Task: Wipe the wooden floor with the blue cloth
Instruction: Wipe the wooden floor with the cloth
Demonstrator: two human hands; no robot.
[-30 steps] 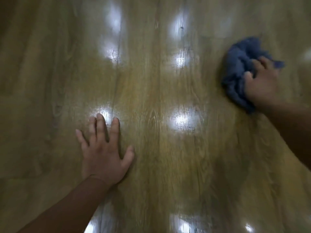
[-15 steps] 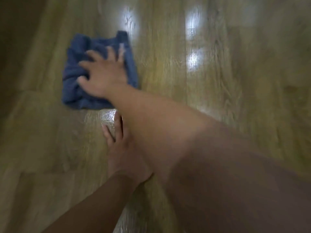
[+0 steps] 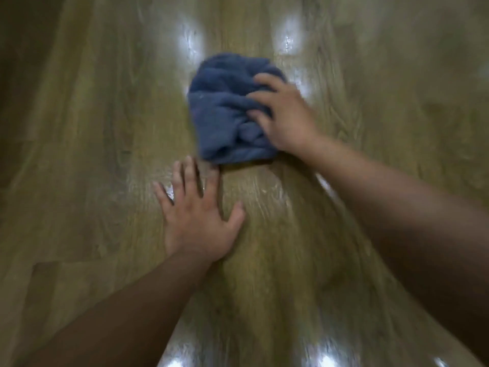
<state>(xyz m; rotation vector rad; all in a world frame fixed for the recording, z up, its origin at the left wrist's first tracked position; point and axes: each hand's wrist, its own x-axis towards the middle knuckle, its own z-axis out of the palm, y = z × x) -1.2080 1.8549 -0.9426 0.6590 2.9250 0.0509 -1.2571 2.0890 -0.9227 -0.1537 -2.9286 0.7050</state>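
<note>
A crumpled blue cloth (image 3: 225, 112) lies on the glossy wooden floor (image 3: 92, 154), just above the centre of the view. My right hand (image 3: 283, 115) presses on the cloth's right side, fingers curled into its folds. My left hand (image 3: 195, 215) rests flat on the floor just below the cloth, fingers spread, holding nothing. Its fingertips nearly touch the cloth's lower edge. The picture is blurred by motion.
Bright light reflections (image 3: 190, 41) shine on the planks above the cloth and along the bottom edge. The far left of the floor lies in dark shadow (image 3: 23, 75). Only bare planks surround the hands.
My right hand swept the cloth from the far right across to the left, then back toward the centre. My left hand stayed planted on the floor.
</note>
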